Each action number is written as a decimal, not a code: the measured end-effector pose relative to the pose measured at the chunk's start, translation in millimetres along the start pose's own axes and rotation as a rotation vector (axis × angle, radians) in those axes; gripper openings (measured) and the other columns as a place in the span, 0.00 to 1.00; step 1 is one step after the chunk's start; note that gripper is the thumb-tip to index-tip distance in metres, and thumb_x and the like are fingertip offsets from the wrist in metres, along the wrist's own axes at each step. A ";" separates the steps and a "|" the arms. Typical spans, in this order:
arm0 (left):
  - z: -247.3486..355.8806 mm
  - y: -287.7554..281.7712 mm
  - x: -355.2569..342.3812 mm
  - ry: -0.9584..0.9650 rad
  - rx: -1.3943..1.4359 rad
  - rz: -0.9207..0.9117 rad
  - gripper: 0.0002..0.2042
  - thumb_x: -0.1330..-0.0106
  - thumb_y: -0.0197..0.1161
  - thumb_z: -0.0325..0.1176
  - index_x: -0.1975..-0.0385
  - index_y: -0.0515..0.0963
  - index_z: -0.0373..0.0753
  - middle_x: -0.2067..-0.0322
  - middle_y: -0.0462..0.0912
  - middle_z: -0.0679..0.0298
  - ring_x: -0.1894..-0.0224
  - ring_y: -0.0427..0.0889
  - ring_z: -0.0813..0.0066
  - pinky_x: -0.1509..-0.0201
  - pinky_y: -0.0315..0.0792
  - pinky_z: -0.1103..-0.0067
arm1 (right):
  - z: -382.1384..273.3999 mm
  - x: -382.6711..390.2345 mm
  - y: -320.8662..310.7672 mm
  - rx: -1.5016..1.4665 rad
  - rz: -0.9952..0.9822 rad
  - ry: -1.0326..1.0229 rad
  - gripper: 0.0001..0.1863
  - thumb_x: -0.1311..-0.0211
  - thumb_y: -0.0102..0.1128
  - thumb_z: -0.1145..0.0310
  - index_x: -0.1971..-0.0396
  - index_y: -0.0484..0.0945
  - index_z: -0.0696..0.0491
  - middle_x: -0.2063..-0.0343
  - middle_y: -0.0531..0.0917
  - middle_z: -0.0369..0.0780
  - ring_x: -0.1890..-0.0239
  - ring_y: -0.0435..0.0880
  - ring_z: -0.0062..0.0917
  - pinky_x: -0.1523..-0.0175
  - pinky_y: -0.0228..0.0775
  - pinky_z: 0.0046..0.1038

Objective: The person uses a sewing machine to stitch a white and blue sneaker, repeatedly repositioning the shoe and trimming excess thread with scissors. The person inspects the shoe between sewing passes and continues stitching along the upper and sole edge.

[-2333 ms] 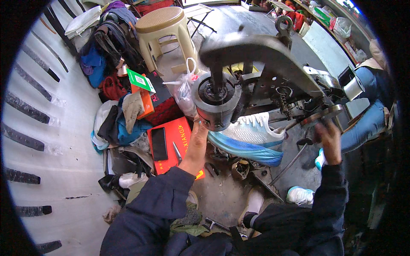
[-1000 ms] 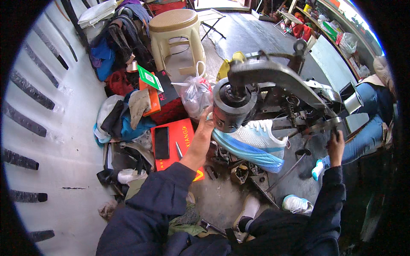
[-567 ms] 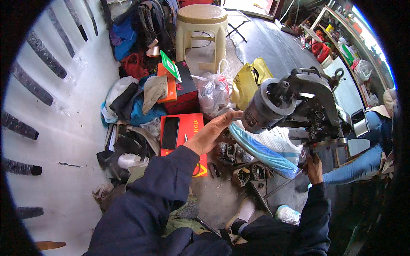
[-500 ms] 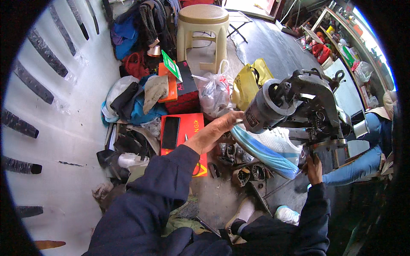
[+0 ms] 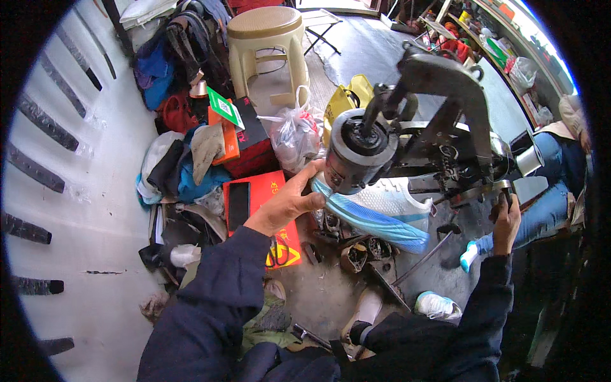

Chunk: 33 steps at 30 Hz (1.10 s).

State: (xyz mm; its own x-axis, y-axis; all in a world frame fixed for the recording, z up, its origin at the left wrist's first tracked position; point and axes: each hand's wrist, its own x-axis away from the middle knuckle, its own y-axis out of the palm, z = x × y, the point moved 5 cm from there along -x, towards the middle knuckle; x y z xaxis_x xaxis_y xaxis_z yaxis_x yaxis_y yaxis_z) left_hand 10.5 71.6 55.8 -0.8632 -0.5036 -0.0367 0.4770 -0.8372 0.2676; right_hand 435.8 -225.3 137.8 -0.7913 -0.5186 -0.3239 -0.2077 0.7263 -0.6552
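A white and blue sneaker (image 5: 391, 219) is tilted on its side under the head of a dark shoe-stitching machine (image 5: 439, 86). My left hand (image 5: 289, 204) grips the toe end, thumb against the blue sole. The machine's grey cylindrical head (image 5: 359, 153) hides much of the toe and part of the upper. To the right, my right hand (image 5: 506, 226) is closed around the small upright crank handle (image 5: 506, 190) at the machine's side. A thread spool (image 5: 529, 159) sits beyond that hand.
A matching sneaker (image 5: 438, 305) lies on the floor by my foot. At left are a red box (image 5: 280, 184) with a phone (image 5: 239, 202), piled cloth and bags. A beige stool (image 5: 264, 44) stands behind. Someone's jeans-clad leg (image 5: 541, 219) is at right.
My right hand has swung the crank handle outward to the right and slightly up. My left hand stays on the sneaker's toe. The whole view has shifted somewhat.
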 end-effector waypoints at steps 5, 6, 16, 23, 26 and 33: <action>8.4 0.1 -1.0 -0.027 -0.053 -0.012 0.59 0.51 0.72 0.72 0.27 0.58 0.34 0.30 0.64 0.56 0.25 0.56 0.64 0.22 0.47 0.70 | 90.5 -5.3 30.8 0.116 -0.054 0.035 0.14 0.25 0.52 0.63 0.50 0.77 0.56 0.67 0.83 0.47 0.72 0.80 0.34 0.65 0.72 0.35; 10.5 -0.4 -0.3 -0.034 -0.072 -0.017 0.59 0.51 0.72 0.71 0.27 0.58 0.33 0.30 0.64 0.57 0.26 0.57 0.64 0.23 0.48 0.70 | 101.1 1.7 43.4 0.174 -0.082 0.051 0.15 0.26 0.53 0.61 0.50 0.78 0.56 0.65 0.84 0.48 0.71 0.82 0.37 0.64 0.73 0.36; 2.3 10.3 -4.1 0.067 -0.496 0.227 0.57 0.52 0.72 0.72 0.33 0.64 0.30 0.29 0.59 0.40 0.24 0.55 0.48 0.23 0.53 0.65 | -17.8 62.0 78.6 -0.044 -0.452 0.190 0.19 0.28 0.59 0.61 0.50 0.79 0.62 0.72 0.82 0.38 0.71 0.78 0.21 0.67 0.69 0.27; 5.4 14.7 2.0 0.112 -0.583 0.255 0.56 0.54 0.79 0.64 0.33 0.62 0.27 0.28 0.53 0.36 0.23 0.52 0.44 0.22 0.51 0.64 | 27.7 -14.4 -10.9 0.113 0.054 -0.122 0.15 0.24 0.53 0.60 0.52 0.79 0.56 0.70 0.79 0.36 0.70 0.76 0.20 0.65 0.68 0.24; 9.5 15.4 1.4 0.135 -0.607 0.248 0.54 0.54 0.81 0.60 0.34 0.63 0.29 0.27 0.52 0.37 0.23 0.51 0.45 0.21 0.51 0.64 | 89.7 -29.9 9.0 0.083 0.043 -0.154 0.15 0.26 0.54 0.62 0.48 0.79 0.54 0.72 0.79 0.38 0.71 0.79 0.25 0.68 0.71 0.28; 14.8 16.9 1.3 0.162 -0.523 0.219 0.47 0.54 0.82 0.56 0.37 0.67 0.35 0.34 0.61 0.44 0.27 0.59 0.48 0.24 0.54 0.66 | 63.1 51.5 92.2 -0.155 -0.596 0.324 0.16 0.28 0.61 0.60 0.55 0.79 0.59 0.75 0.81 0.38 0.78 0.75 0.19 0.73 0.67 0.24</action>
State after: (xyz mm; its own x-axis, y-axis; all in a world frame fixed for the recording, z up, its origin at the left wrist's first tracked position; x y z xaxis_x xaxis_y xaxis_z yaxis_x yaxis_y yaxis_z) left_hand 14.9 60.0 74.5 -0.7185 -0.6685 -0.1919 0.6953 -0.6832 -0.2232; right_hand 412.1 -213.5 17.7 -0.6432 -0.7058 0.2969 -0.7211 0.4280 -0.5448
